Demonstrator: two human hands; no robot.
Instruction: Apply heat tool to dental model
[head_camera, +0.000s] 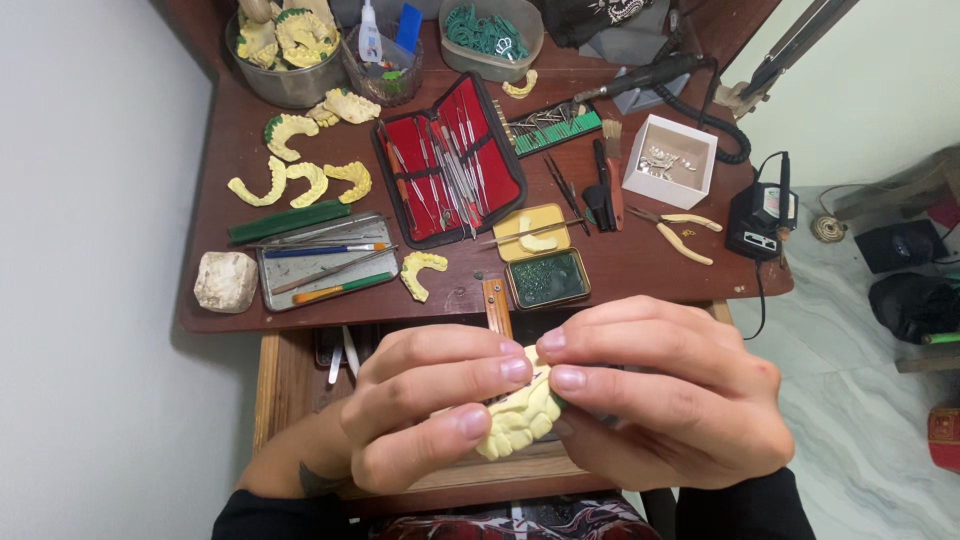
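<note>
Yellow tooth mould (520, 418) sits low in the frame, at 6 o'clock from the desk's middle, held over the open drawer (285, 385). Both hands are clamped on it. Left hand (425, 405) grips it from 9 o'clock, fingers curled, fingertips pressed to its top and side. Right hand (665, 395) grips it from 3 o'clock, fingertips meeting those of the left over the mould.

On the brown desk (640, 262), at 12 o'clock from the hands, lies a small tin of green material (547, 279) with a yellow lid (533, 233) just beyond it. Farther at 12 o'clock, an open red tool case (450, 160) holds metal picks. At 10 o'clock, a grey tray (325, 263) with pencils and tools, a white stone (226, 281) beside it, and loose yellow moulds (300, 180) beyond. At 2 o'clock, yellow-handled pliers (680, 232) and a white box (670, 160). At 11 o'clock, far edge, a metal bowl (285, 85) heaped with moulds
</note>
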